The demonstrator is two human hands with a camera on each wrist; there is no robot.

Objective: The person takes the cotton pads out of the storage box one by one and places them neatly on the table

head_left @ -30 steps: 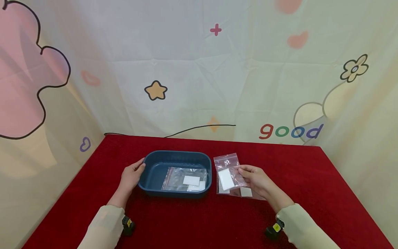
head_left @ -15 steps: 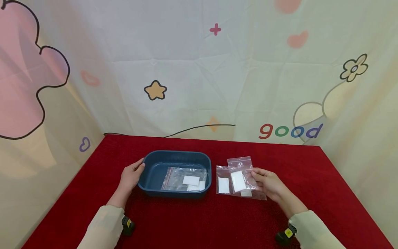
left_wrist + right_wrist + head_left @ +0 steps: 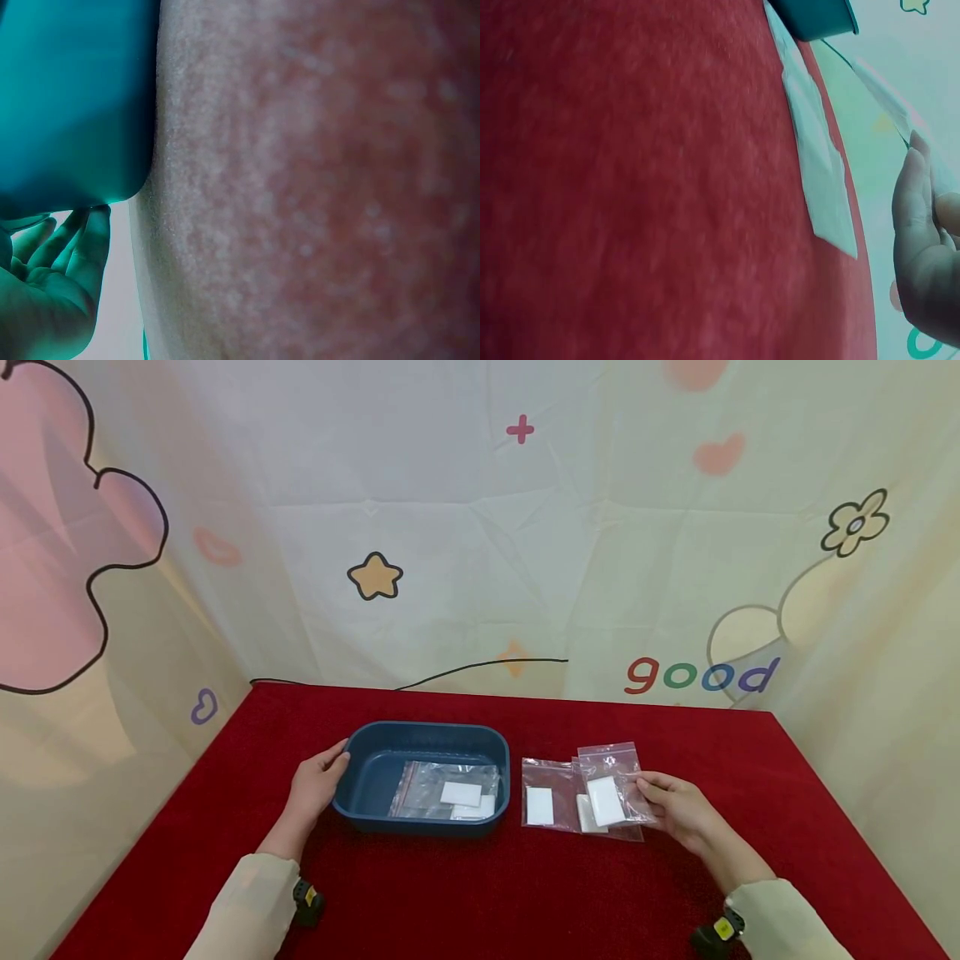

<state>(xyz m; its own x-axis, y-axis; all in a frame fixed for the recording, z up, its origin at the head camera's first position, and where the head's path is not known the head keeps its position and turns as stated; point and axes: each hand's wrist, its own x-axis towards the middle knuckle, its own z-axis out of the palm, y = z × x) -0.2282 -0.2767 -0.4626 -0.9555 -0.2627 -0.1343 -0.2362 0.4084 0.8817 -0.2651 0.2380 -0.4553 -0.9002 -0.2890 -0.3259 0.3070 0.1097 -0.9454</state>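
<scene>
Head view catches the right hand (image 3: 681,808) pinching a clear plastic zip bag (image 3: 615,784) above matching flat bags (image 3: 550,797) on the red cloth-covered tabletop (image 3: 465,906), where clinging film could drag one along, as the left hand (image 3: 312,781), fingers extended, touches a blue rectangular tub (image 3: 367,825).

at the right edge, the right hand (image 3: 925,262) pinches a thin, pale plastic bag (image 3: 887,94) between thumb and fingers, the bag seen nearly edge-on and slanting up to the left from the fingertips, held apart from the cloth. a pale, flat layer of bagging (image 3: 817,150) lies along the red cloth (image 3: 630,180), which fills most of the left side, though how many bags it holds cannot be told. at the top, part of a blue-green bin (image 3: 817,16) shows near the layer's upper end, with a light, patterned backdrop (image 3: 862,154) behind.
</scene>
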